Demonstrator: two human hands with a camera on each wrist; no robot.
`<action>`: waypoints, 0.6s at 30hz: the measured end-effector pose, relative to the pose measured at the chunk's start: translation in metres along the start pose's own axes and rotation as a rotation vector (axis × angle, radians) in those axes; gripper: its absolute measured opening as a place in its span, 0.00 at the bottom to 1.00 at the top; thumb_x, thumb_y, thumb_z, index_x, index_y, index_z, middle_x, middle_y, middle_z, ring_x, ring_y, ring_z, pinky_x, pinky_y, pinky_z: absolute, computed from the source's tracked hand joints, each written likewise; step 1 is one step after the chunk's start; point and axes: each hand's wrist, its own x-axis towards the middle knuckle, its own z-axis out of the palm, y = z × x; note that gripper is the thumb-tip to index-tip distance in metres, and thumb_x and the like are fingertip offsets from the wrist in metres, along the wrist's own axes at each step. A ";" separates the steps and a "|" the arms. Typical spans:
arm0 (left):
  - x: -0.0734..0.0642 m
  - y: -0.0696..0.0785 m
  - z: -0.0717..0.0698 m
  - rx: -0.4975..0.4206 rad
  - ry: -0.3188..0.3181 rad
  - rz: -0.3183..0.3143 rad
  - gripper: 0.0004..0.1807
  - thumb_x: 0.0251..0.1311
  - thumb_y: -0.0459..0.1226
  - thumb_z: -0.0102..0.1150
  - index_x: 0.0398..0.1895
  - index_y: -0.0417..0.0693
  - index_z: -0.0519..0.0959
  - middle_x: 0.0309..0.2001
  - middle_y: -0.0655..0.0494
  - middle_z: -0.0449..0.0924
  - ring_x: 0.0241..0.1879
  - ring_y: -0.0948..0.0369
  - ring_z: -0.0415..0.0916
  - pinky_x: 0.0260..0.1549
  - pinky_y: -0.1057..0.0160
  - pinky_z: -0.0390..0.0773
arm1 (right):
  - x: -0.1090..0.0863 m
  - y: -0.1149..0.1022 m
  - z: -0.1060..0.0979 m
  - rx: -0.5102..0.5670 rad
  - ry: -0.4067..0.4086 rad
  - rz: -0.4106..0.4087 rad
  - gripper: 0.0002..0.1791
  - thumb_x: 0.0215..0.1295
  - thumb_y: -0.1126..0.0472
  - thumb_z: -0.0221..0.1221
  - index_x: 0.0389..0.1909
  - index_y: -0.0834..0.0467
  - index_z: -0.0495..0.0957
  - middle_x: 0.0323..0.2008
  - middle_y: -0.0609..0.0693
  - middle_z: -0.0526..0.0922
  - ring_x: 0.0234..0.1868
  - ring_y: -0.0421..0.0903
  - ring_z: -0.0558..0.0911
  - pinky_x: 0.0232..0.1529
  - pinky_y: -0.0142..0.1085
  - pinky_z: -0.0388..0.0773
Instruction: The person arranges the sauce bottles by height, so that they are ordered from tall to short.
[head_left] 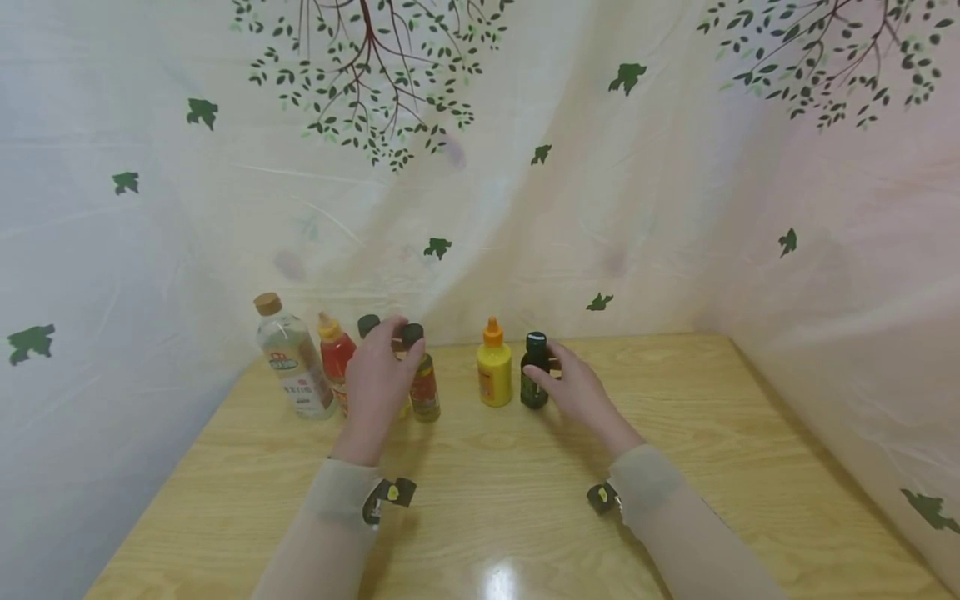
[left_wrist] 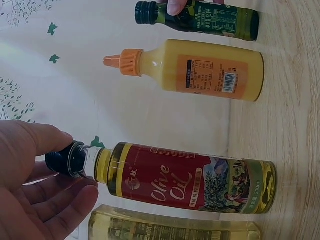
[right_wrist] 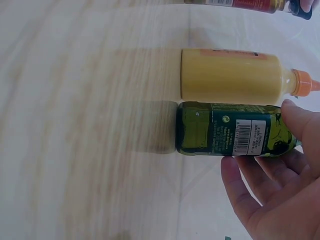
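Note:
My left hand (head_left: 377,379) pinches the black cap of a slim olive oil bottle (left_wrist: 165,177), thumb on one side and fingers curled on the other. That bottle stands upright, its red label reading "Olive Oil". Over to the right, my right hand (head_left: 581,390) holds a small dark green glass bottle (right_wrist: 230,129) near its shoulder, with the thumb on one side and fingers on the other. Between the two hands stands a yellow squeeze bottle (head_left: 494,375) with an orange nozzle. The green bottle's cap is outside the right wrist view.
Left of my left hand are a clear bottle (head_left: 296,367) with a brown cap and a red squeeze bottle (head_left: 337,357). Another dark-capped bottle (head_left: 368,325) is partly hidden by that hand. All stand on a wooden table (head_left: 487,483) before a leaf-patterned curtain (head_left: 525,217).

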 end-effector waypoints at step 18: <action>-0.002 0.007 -0.008 0.045 0.015 0.012 0.29 0.75 0.44 0.72 0.73 0.45 0.78 0.64 0.45 0.85 0.56 0.46 0.86 0.47 0.42 0.85 | 0.000 0.000 0.000 0.001 -0.004 0.008 0.36 0.84 0.43 0.62 0.83 0.56 0.67 0.73 0.62 0.77 0.73 0.64 0.77 0.71 0.65 0.75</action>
